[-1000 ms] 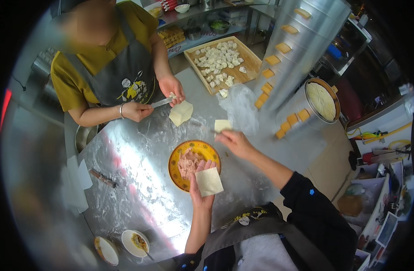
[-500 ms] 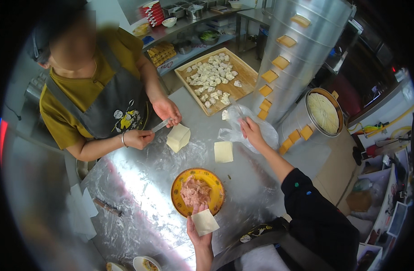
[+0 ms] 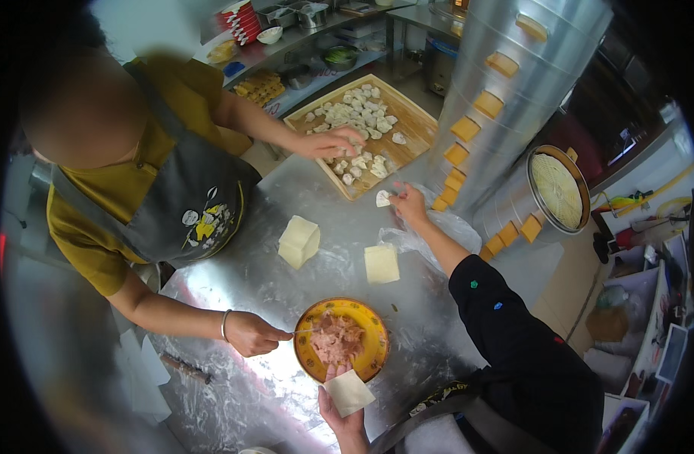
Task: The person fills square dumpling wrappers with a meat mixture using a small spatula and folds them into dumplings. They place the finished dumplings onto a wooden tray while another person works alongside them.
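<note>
The person's left hand point(image 3: 333, 415) is palm up at the near side of a yellow bowl point(image 3: 374, 331), its fingertips at the rim, close to the pink filling point(image 3: 338, 339). Its grip is flat and unclosed, with a pale square wrapper point(image 3: 350, 393) lying across it. The right hand point(image 3: 411, 206) reaches to the far part of the metal desk point(image 3: 434, 325), its fingertips at a small white dumpling point(image 3: 382, 198); one cannot tell whether that grip pinches the dumpling or merely touches it.

A clear plastic bag point(image 3: 454, 236) lies on the desk beside the right forearm. Just beyond the dumpling is a wooden tray point(image 3: 415, 125) with many finished dumplings point(image 3: 366, 110). Two further lots of square wrappers are on the desk: one pile point(image 3: 299, 240) nearer the co-worker, and a flatter pile point(image 3: 382, 263) between the bowl and the bag.

Across the desk, the co-worker's braceleted hand point(image 3: 252, 333) holds a thin tool point(image 3: 304, 331) that reaches over the bowl's rim to the filling. The co-worker's other hand point(image 3: 333, 142) is over the tray's near left side. A tall steamer stack point(image 3: 547, 68) with tan handles stands to the right.
</note>
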The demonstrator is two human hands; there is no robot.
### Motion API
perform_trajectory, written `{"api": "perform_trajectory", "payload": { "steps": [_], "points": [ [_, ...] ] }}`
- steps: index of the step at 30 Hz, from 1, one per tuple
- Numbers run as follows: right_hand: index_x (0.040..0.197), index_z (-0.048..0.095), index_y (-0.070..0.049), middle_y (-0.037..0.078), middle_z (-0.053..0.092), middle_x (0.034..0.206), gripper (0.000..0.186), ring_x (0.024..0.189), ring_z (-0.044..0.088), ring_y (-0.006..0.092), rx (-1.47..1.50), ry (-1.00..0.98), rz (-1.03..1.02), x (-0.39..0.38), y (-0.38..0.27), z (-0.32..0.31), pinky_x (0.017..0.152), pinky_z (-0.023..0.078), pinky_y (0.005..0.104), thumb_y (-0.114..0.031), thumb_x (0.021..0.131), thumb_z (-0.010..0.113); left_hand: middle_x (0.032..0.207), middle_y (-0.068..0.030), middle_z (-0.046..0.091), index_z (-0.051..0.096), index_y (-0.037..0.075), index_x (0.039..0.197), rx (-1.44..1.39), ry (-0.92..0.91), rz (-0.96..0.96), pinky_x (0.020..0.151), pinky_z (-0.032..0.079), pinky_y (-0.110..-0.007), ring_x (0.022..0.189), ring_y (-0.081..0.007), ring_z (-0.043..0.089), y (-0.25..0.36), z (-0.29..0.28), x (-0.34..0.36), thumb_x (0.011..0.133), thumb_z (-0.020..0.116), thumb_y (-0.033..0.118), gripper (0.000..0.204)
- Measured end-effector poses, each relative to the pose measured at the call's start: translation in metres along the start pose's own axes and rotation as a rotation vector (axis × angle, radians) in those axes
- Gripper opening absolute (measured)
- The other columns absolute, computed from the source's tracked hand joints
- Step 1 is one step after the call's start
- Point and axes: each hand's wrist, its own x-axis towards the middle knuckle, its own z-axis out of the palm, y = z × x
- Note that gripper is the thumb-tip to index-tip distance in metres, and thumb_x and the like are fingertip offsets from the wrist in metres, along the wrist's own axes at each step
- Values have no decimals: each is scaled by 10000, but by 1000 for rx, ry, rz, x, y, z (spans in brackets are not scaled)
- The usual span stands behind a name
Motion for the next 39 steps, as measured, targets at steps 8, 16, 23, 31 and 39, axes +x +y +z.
{"api": "perform_trajectory", "payload": {
  "steps": [8, 16, 23, 31, 39],
  "points": [
    [896, 634, -25, 137, 615, 719, 266, 627, 587, 255, -530, 45, -398, 12, 17, 2, 603, 473, 357, -187, 688, 658, 1375, -209, 337, 262, -50, 1343, 166, -9, -53, 1081, 259, -401, 1288, -302, 326, -3, 15, -21, 753, 460, 115, 644],
    [811, 604, -10, 164, 625, 746, 296, 727, 607, 287, -169, 133, -389, 45, -83, 5, 648, 452, 367, -295, 751, 657, 1357, -216, 352, 252, 35, 1383, -13, 45, -156, 1052, 303, -414, 1235, -341, 372, 0, -6, -55, 862, 462, 120, 568],
    [989, 517, -69, -22, 450, 606, 175, 548, 402, 69, 142, -306, -235, -72, -155, -43, 485, 351, 242, -225, 917, 479, 1295, -187, 414, 277, 148, 1394, -99, 60, -153, 1028, 324, -441, 1208, -358, 393, 2, -22, -72, 893, 501, 210, 553],
    [1008, 557, -84, 52, 541, 624, 161, 545, 543, 159, -359, -878, -384, -304, -113, -86, 517, 437, 281, -153, 863, 552, 1274, -181, 457, 366, -48, 1275, -107, 113, -110, 1022, 345, -408, 1206, -314, 435, -1, -77, -65, 895, 459, 159, 443],
    [1036, 583, -78, 184, 609, 705, 292, 621, 618, 322, -725, -674, -824, -346, -63, -29, 526, 483, 410, -35, 756, 510, 1238, -185, 498, 397, -46, 1251, -47, 96, -109, 1011, 357, -381, 1172, -284, 472, -11, -83, -33, 916, 415, 183, 407]
  ]
}}
